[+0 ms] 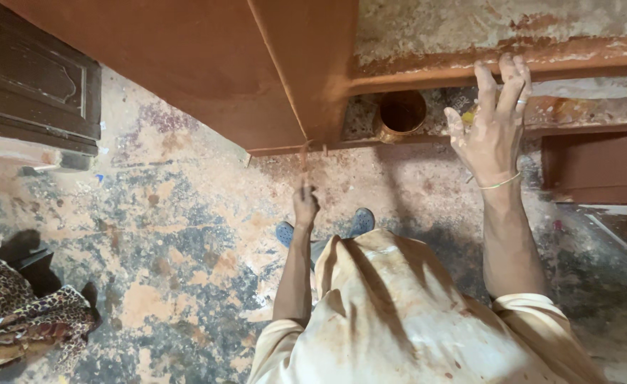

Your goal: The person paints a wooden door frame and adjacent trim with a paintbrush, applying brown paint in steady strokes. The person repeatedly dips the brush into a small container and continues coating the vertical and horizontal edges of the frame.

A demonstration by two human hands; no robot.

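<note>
two hands on one job here, and it looks like painting a big rust-red panel (185,64) that stands on the floor (171,235). the left hand (304,205) is down low by the panel's bottom corner, closed around what looks like a thin brush (303,158) whose tip touches the lower edge. it's small and a bit blurred, so i can't swear it's a brush. the right hand (493,121) is up on the red rail (427,67) of the frame, fingers spread open and resting on it, gripping nothing, more like a brace. there's a ring on one finger and a thin bangle at the wrist.

so my read: the step in hand is touching up the bottom edge near the corner. the next stroke would call for a steady low wrist and keeping that brace, since the edge sits just above the floor and the bristles could pick up dust.

a round tin (401,112) with reddish paint sits under the rail, between the two hands. blue sandals (359,220) show near the panel.
</note>
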